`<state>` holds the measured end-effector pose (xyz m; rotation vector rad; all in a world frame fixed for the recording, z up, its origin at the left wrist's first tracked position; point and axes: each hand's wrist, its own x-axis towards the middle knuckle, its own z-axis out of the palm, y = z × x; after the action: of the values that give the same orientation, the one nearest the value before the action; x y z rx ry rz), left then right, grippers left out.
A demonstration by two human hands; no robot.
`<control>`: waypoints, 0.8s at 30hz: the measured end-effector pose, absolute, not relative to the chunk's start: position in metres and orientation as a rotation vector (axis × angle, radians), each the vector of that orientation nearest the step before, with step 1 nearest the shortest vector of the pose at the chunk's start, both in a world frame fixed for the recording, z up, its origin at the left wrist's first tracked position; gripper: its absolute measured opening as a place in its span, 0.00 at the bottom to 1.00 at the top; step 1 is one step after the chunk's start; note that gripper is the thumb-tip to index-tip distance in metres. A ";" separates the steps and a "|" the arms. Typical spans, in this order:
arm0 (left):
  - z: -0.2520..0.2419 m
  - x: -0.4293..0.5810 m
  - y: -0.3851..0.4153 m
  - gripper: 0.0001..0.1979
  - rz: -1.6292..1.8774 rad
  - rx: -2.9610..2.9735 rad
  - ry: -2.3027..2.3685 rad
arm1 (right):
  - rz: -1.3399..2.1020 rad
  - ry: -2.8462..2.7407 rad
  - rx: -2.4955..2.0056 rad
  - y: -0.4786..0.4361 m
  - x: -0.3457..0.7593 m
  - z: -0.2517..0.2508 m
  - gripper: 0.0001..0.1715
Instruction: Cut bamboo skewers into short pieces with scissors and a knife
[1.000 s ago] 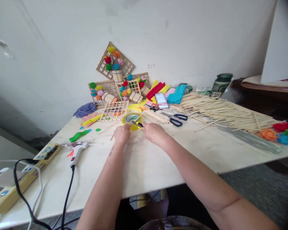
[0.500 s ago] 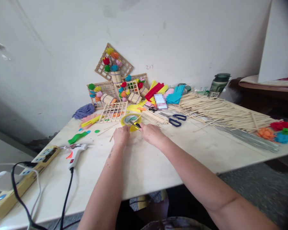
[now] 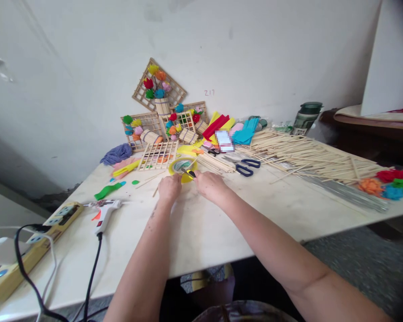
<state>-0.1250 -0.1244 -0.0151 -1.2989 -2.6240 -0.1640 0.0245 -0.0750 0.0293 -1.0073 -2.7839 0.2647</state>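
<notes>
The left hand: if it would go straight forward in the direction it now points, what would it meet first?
Most likely the yellow tape roll, just beyond the knuckles of the left hand. Depth is unclear from this single view, so the hand might pass above it.

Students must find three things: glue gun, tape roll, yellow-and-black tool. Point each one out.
Glue gun (image 3: 104,217): head view, on its white handle.
Tape roll (image 3: 172,167): head view, on its yellow ring.
Yellow-and-black tool (image 3: 190,173): head view, on its handle.

Right grip (image 3: 211,183) around a yellow-and-black tool (image 3: 191,174), left grip (image 3: 169,186) close by, tape roll (image 3: 172,167) just beyond.
</notes>
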 end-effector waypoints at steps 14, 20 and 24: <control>-0.020 -0.137 -0.127 0.20 -0.683 -1.283 -2.783 | 0.352 -2.586 -0.896 -0.053 0.036 0.023 0.24; -0.028 -0.156 -0.134 0.20 -1.238 -1.086 -2.613 | 0.296 -2.632 -1.012 -0.040 0.042 0.024 0.25; -0.024 -0.158 -0.137 0.20 -1.400 -0.958 -2.439 | 0.170 -2.765 -0.938 -0.046 0.036 0.017 0.24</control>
<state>-0.1579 -0.1369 -0.0239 -0.9581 -2.4393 -1.3998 0.0360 -0.0459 0.0166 -0.9375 -2.7649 0.1697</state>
